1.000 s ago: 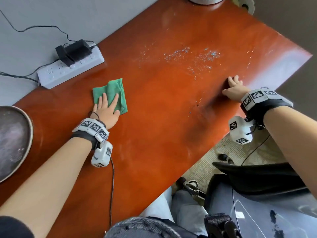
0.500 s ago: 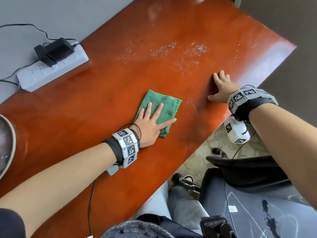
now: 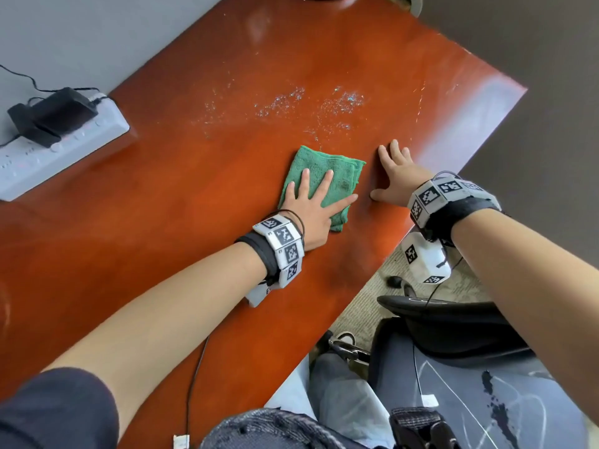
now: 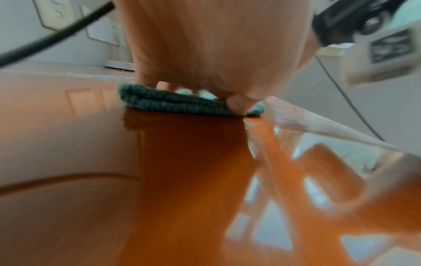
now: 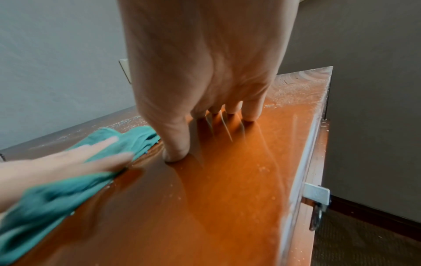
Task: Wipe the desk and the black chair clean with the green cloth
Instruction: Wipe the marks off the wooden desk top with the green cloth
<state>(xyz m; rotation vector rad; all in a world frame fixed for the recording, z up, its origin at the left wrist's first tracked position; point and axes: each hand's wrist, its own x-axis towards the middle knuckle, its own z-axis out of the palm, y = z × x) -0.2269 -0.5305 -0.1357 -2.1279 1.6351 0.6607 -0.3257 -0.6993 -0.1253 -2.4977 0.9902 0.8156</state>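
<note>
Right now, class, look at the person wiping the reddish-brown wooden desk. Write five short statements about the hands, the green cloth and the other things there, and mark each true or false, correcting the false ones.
1. The left hand presses flat on the folded green terry cloth. True.
2. The right hand grips a corner of the cloth. False: it rests flat on the glossy reddish-brown wooden desk, apart from the cloth.
3. Pale shiny specks lie on the desk beyond the cloth. True.
4. The cloth lies against the white power strip. False: the strip sits far off at the desk's left edge.
5. The cloth is wiping the black chair. False: it lies on the desk; the chair stands below the desk's near edge.
</note>
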